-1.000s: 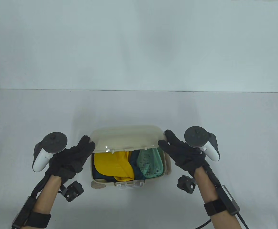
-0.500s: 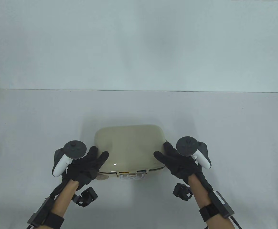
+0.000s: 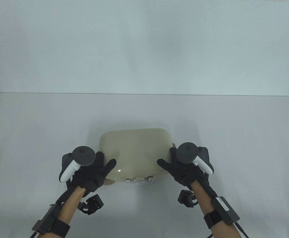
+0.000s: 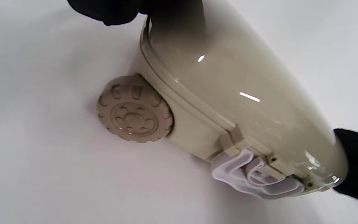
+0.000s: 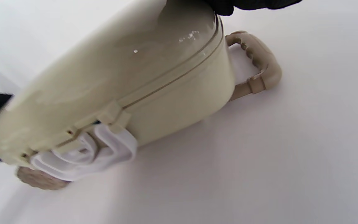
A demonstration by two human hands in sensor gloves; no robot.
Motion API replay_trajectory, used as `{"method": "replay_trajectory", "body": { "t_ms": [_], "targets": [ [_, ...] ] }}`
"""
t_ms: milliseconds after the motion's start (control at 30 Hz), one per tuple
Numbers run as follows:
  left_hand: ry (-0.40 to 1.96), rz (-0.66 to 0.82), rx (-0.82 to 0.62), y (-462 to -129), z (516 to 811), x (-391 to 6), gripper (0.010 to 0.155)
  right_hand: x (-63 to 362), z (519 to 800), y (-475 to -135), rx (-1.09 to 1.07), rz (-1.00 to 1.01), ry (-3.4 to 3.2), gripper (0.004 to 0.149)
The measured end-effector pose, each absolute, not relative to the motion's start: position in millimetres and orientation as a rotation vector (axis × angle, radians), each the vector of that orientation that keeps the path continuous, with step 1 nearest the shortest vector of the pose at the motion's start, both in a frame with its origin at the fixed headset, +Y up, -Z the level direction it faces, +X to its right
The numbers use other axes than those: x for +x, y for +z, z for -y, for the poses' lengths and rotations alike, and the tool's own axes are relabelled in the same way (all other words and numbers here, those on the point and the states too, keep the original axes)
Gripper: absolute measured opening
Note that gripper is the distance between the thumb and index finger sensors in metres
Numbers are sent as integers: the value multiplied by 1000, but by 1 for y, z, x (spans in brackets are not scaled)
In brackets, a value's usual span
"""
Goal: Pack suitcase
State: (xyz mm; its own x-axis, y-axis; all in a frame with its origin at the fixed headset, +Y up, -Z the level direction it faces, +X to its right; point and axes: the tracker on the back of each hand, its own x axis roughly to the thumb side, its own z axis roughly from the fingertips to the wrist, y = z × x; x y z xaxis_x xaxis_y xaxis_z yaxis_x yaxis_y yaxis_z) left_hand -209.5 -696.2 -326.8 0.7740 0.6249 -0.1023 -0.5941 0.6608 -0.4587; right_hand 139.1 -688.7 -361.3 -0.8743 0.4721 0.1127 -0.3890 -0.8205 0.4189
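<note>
Table view: a beige suitcase (image 3: 134,152) lies closed near the front middle of a white table (image 3: 35,119). The left hand (image 3: 92,171) and right hand (image 3: 181,168) press its lid with spread, straight fingers. A plain pale wall (image 3: 144,44) rises behind.

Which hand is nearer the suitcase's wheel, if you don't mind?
Left. The left hand lies right above the wheel; the right hand rests at the opposite end.

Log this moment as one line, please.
stage: closing suitcase | lid: down | left hand: pressing lid, near-left corner | right hand: pressing lid, near-right corner | white latch: not visibly fastened
</note>
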Motion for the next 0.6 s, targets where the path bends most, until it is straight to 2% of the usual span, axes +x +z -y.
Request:
{"method": "replay_trajectory", "body": {
  "t_ms": [167,267,500,600],
  "targets": [
    [637,58,-493,-327,696,-209,97,137,689,-360,295,-536,2661,99],
    [518,42,-436,-335,687,-208,94,139,684,-358,312,-568,2695,98],
    [503,63,-336,-388,658,-198,93,157,673,-336,302,-380,2732,94],
    [400,62,-326,-414,654,-189,94,167,672,-326,272,-308,2701,87]
  ]
}}
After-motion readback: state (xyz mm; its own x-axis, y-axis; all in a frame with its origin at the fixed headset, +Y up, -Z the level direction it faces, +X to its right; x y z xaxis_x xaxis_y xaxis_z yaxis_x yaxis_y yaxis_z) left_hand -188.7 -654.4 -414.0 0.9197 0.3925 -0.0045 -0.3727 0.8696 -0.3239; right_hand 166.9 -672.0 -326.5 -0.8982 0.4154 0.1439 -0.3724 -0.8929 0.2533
